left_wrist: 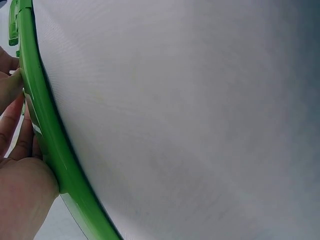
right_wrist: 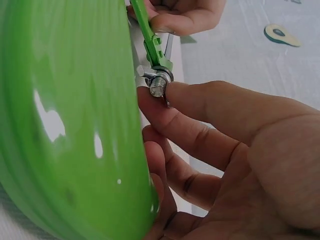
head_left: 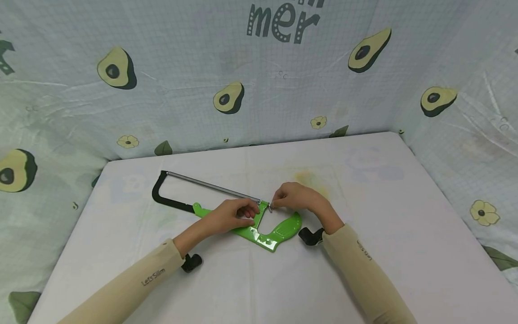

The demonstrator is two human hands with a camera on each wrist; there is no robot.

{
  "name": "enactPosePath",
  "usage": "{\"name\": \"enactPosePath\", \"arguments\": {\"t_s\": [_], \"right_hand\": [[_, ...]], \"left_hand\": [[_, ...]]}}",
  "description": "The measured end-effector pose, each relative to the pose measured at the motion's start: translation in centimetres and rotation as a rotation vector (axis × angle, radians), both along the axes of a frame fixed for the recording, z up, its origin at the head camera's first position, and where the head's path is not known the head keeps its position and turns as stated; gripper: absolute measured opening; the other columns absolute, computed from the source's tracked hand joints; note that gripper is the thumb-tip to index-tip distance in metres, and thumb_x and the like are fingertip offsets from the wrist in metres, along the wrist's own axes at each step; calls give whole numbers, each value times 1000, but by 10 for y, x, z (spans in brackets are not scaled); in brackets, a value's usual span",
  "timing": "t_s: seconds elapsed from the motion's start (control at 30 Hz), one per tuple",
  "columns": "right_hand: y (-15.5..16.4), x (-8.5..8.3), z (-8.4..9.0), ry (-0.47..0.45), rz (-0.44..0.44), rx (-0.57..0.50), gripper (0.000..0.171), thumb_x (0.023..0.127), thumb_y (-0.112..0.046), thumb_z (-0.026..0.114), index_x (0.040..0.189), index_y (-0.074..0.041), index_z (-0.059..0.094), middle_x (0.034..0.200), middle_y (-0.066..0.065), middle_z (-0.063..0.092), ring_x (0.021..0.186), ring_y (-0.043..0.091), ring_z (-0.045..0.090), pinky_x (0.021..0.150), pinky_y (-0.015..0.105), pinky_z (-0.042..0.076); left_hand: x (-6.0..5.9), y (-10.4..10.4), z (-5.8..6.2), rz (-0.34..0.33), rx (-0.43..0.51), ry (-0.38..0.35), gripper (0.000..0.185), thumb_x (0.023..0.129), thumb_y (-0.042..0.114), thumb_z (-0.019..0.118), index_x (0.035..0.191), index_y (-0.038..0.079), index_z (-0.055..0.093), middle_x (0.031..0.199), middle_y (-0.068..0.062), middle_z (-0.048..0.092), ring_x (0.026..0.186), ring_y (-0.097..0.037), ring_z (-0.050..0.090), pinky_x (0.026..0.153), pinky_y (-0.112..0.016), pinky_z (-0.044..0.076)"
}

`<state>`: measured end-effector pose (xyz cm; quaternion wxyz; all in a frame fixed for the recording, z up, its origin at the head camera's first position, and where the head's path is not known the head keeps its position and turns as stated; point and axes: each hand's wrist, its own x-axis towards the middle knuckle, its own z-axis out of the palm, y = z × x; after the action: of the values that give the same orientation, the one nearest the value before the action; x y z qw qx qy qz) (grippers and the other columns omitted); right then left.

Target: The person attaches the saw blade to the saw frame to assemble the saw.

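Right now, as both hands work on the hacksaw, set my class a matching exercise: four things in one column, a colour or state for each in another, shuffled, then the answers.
Things:
1. Saw handle
2. Front end of frame
3. Right hand
4. Left hand

States:
A. pinches the wing nut
B. bright green
C. black
D. holds the green frame steady

Pairs: 1-B, 2-C, 3-A, 4-D

Looks like a makeshift recording booth, not a real workshop: my white table (head_left: 364, 189) is boxed in by avocado-print cloth (head_left: 170, 90) behind it and on both sides, w/ "mer" lettering (head_left: 281, 22) above.
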<state>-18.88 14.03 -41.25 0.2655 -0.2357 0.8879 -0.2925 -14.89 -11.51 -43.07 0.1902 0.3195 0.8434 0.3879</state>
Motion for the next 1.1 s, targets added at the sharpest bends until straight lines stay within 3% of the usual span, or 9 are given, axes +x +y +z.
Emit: {"name": "enactPosePath", "arguments": {"t_s": [0.17,0.27,0.5,1.1], "right_hand": [[1,0,-3,15,-3,-27,15,100,-18,64,106,-12,76,97,-3,70,81,12,53,73,26,44],[1,2,-4,20,-6,-59,13,100,-14,63,106,-13,74,96,-2,68,84,13,55,77,28,45],[0,4,-4,21,-26,-88,10,98,-9,64,103,-13,72,81,-1,60,75,13,51,70,27,42],[-3,3,-4,33,-53,-52,4,95,-9,70,98,-8,68,88,1,63,80,15,54,71,27,45]], "left_hand": [[0,1,-1,5,-1,-3,27,94,9,73,120,7,66,104,0,69,98,-14,63,89,-29,52],[1,0,-2,4,2,-3,26,94,9,74,119,6,66,104,0,69,97,-14,62,89,-29,52],[1,-1,-3,2,5,6,26,94,9,73,118,6,66,104,0,69,97,-13,63,88,-29,52],[2,0,-2,5,7,15,26,94,10,73,119,6,66,105,-1,69,97,-13,63,88,-29,52]]}}
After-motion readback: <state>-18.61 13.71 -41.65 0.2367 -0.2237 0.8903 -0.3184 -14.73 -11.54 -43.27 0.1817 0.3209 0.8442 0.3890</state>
